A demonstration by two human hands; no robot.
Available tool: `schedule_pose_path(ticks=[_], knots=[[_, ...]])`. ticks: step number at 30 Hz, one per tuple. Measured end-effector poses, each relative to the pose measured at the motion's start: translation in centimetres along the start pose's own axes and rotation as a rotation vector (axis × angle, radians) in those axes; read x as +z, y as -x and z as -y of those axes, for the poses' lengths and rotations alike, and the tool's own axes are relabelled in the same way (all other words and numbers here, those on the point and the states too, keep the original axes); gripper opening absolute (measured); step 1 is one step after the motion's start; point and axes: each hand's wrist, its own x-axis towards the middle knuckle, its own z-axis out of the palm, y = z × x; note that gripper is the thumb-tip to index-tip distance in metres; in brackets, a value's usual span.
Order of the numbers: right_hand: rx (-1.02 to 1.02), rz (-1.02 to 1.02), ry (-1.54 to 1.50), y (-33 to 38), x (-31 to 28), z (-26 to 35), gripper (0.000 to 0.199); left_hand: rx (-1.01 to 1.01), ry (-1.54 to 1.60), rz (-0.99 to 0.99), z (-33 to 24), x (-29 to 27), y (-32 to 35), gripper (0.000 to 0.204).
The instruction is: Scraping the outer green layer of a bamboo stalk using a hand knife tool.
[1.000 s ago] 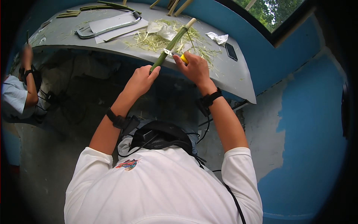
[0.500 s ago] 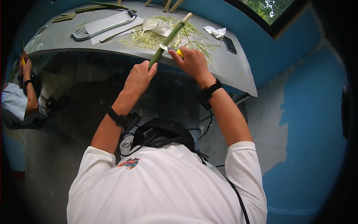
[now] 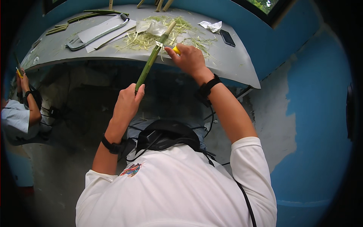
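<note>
A person in a white shirt leans over a grey table (image 3: 234, 64), working a long green stalk (image 3: 153, 56) with both hands. The left hand (image 3: 126, 104) is closed around the stalk's lower end, which hangs out past the table's near edge; from there the stalk slants up and away, its pale far tip lying on the tabletop. The right hand (image 3: 189, 60) is gripped around a yellow-handled blade (image 3: 170, 48), holding its metal edge against the stalk about midway along, just above the table's near edge. Each wrist carries a black band.

Pale green shavings (image 3: 151, 38) lie heaped on the table under and around the stalk's upper half. Just beyond the shavings rests a clear plastic wrap (image 3: 151, 27); to the right of them sit a crumpled white cloth (image 3: 211, 25) and, nearer the table's right end, a dark phone (image 3: 227, 38). Toward the table's left side lie a white sheet (image 3: 104, 32) with a grey curved tool (image 3: 96, 36) across it, and past these, near the far left edge, several more green stalks (image 3: 90, 15) lie flat.

Off the table's left end, another person's hand (image 3: 22, 77) is raised, holding something yellow too small to make out. A blue wall (image 3: 314, 113) stands to the table's right.
</note>
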Motion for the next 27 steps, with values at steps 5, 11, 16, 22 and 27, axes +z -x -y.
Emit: schedule_pose_path(ticks=[5, 11, 16, 22, 27], knots=[[0.009, 0.01, 0.002, 0.2, 0.2, -0.1, 0.07, -0.054, -0.012, 0.03, 1.1, -1.0, 3.0, 0.048], [0.024, 0.075, -0.005, 0.2, -0.5, -0.1, 0.074, -0.034, 0.046, 0.045, 1.0, -1.4, 2.8, 0.051], [-0.056, 0.047, -0.083, -0.3, -1.1, 0.1, 0.075, -0.036, 0.132, 0.098, 1.2, -0.5, -0.5, 0.06], [-0.064, 0.058, -0.101, -0.4, -1.1, 0.1, 0.075, 0.071, 0.144, 0.031, 0.4, 1.1, -4.7, 0.063], [-0.058, 0.028, -0.059, -0.5, -1.0, -0.3, 0.075, 0.035, 0.166, 0.067, 0.4, 1.3, -5.1, 0.062]])
